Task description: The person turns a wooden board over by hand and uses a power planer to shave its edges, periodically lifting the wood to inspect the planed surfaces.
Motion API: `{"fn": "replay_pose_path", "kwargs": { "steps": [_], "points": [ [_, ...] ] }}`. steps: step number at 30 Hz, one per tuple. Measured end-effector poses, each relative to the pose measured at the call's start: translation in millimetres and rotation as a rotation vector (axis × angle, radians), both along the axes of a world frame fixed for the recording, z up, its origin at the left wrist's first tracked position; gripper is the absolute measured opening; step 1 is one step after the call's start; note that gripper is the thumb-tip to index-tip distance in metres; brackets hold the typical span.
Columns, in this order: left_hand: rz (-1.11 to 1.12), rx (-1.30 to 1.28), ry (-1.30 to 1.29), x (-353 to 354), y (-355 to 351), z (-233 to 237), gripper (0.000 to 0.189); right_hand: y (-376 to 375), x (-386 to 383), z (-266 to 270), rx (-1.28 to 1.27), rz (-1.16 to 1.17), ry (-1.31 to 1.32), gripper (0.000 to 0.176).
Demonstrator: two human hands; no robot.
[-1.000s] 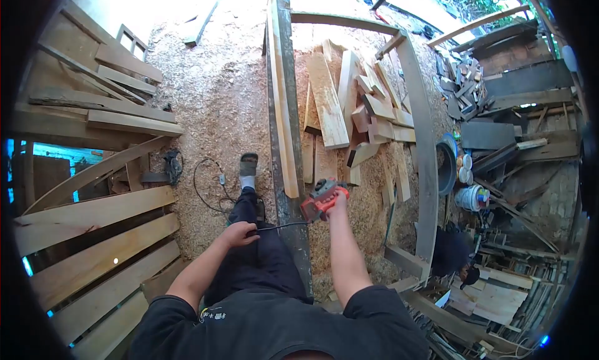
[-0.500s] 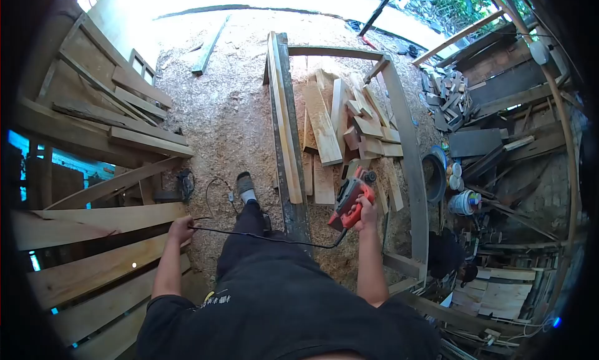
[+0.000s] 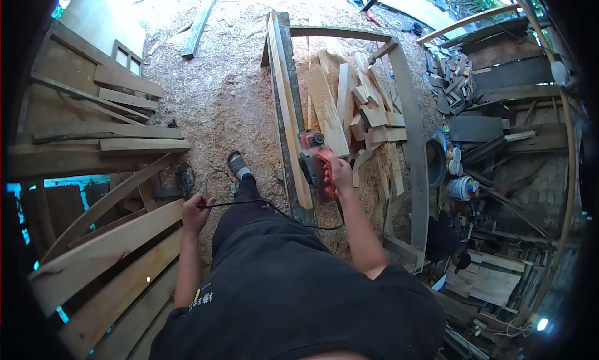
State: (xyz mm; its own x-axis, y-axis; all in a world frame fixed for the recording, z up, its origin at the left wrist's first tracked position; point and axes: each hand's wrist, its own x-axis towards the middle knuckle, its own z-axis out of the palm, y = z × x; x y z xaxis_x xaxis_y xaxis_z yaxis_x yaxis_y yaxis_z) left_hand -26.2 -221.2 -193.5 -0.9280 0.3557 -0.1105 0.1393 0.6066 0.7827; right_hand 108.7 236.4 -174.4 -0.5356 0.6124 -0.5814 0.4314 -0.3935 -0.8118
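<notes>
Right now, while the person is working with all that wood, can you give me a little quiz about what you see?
1. True or false: the right hand holds a red power tool beside the long plank.
2. What does the left hand grip? A) a hammer B) the black cord C) a paintbrush
3. Fill in the gap: the ground is covered with wood ____.

Key: 1 true; 2 B; 3 shavings.
</notes>
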Motion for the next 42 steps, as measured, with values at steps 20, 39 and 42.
{"fn": "replay_pose_path", "kwargs": {
  "steps": [20, 39, 42],
  "points": [
    [-0.022, -0.025, -0.173, -295.4, 103.4, -19.7, 0.033, 45.7, -231.5, -115.1, 0.330, 0.047, -0.320, 0.045],
    [0.146, -0.165, -0.336, -536.7, 256.1, -25.6, 0.031, 148.2, -516.1, -91.1, 0.557, 0.088, -0.326, 0.035],
    [0.186, -0.126, -0.327, -543.8, 257.0, -22.4, 0.029, 164.8, -563.7, -88.0, 0.584, 0.086, -0.332, 0.035]
  ]
}}
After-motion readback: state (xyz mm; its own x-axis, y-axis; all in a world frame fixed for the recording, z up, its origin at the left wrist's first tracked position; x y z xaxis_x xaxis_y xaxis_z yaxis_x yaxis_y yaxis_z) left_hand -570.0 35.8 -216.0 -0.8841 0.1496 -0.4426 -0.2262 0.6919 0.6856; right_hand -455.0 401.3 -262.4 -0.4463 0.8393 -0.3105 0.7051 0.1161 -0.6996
